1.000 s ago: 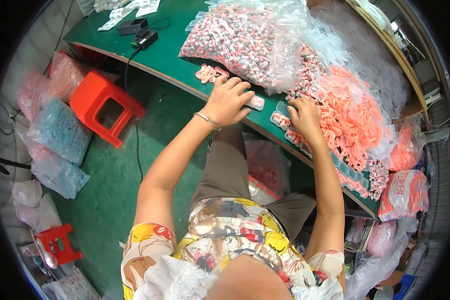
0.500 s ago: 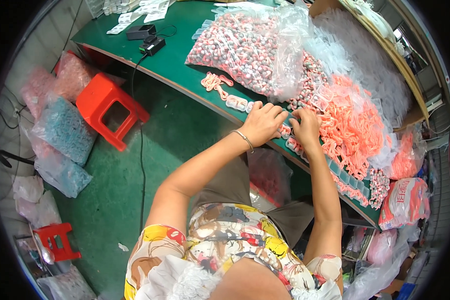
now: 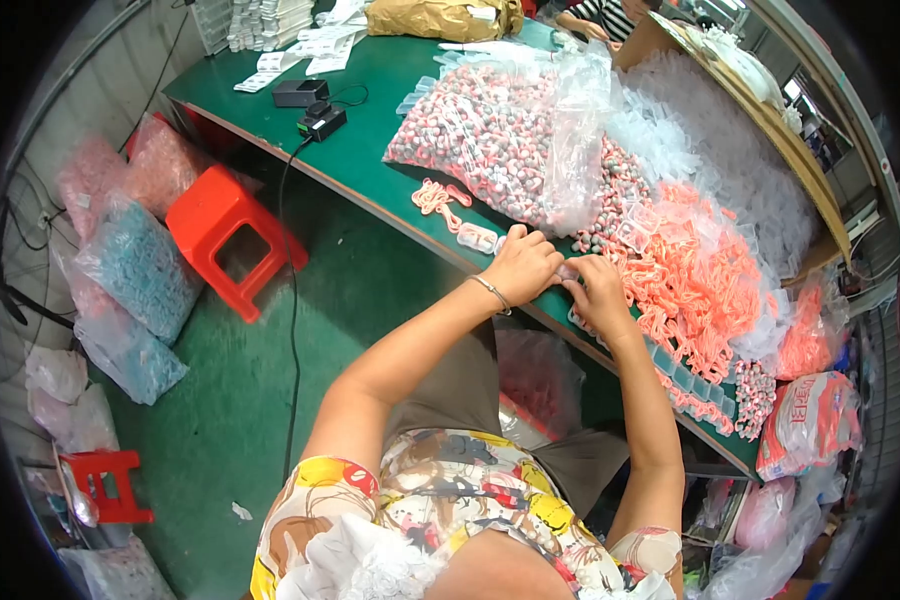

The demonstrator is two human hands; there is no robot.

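Note:
My left hand [image 3: 523, 268] and my right hand [image 3: 600, 294] meet over the front edge of the green table. Fingertips of both hands are closed on a small clear plastic case [image 3: 567, 271]; my fingers hide most of it, and its contents cannot be made out. Just left of my left hand sits another small clear case [image 3: 478, 238], beside a bundle of coral cord [image 3: 434, 197]. To the right of my right hand spreads a heap of coral cords [image 3: 688, 275]. Small pink-and-grey pieces [image 3: 610, 205] lie loose behind my hands.
A large clear bag of pink-and-grey pieces [image 3: 480, 130] lies on the green table [image 3: 240, 105]. Clear cases [image 3: 685, 370] line the right front edge. Black chargers [image 3: 320, 120] stand at the far left. A red stool [image 3: 235, 240] is on the floor near filled bags [image 3: 140, 265].
My hands have come together, the right one moving left toward the left one. Both now grip the small case between them. The view has shifted slightly, showing a person at the far side.

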